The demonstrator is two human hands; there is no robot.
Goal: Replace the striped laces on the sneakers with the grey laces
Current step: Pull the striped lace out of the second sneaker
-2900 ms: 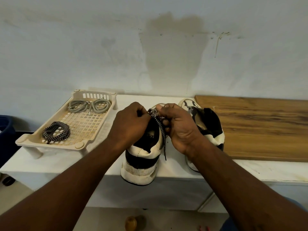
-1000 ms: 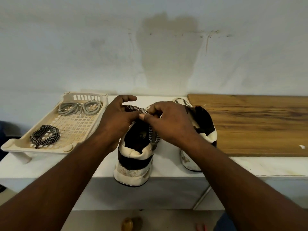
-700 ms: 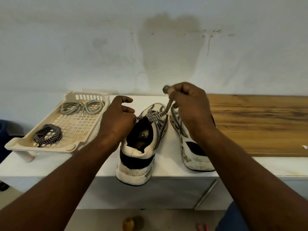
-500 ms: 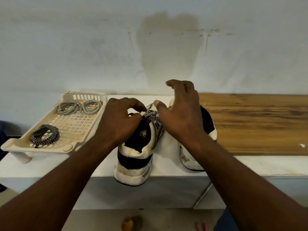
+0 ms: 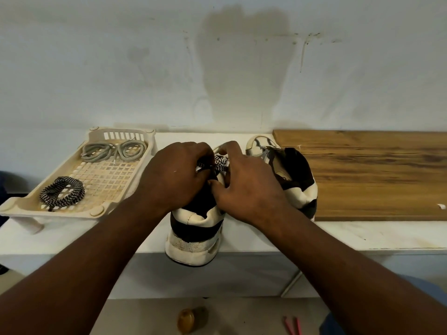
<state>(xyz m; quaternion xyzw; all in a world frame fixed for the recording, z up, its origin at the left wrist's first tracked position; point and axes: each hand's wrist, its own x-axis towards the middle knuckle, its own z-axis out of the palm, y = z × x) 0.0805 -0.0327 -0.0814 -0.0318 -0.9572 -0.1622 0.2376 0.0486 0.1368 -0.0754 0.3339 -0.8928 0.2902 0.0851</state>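
— Where are your hands?

— Both on the near sneaker [image 5: 193,228], which stands heel toward me at the front edge of the white table [image 5: 362,235], its sole slightly over the lip. My left hand [image 5: 174,180] curls over the left side of the opening, fingers bent in. My right hand [image 5: 246,187] sits against it from the right.

— What have they got hold of?

— The striped lace [image 5: 221,163] on this shoe. A short black-and-white stretch shows between my two hands, near the top of the tongue. My right thumb and fingers close on it; my left fingertips pinch in at the same spot, though my knuckles hide exactly how.

— Can you see the eyelets?

— No. My hands cover the whole front of the shoe. How much lace is threaded, I cannot tell.

— And the other sneaker?

— The second sneaker [image 5: 290,170] lies just right of the first, toe toward the wall, partly behind my right wrist. It touches the edge of the wooden board [image 5: 375,175]. Its lacing is too dark to read.

— The grey laces?

— The grey laces [image 5: 113,151] lie coiled at the far end of the cream slotted tray [image 5: 101,209] to my left. A loose striped lace coil [image 5: 61,194] rests at the tray's near end, well apart from them.
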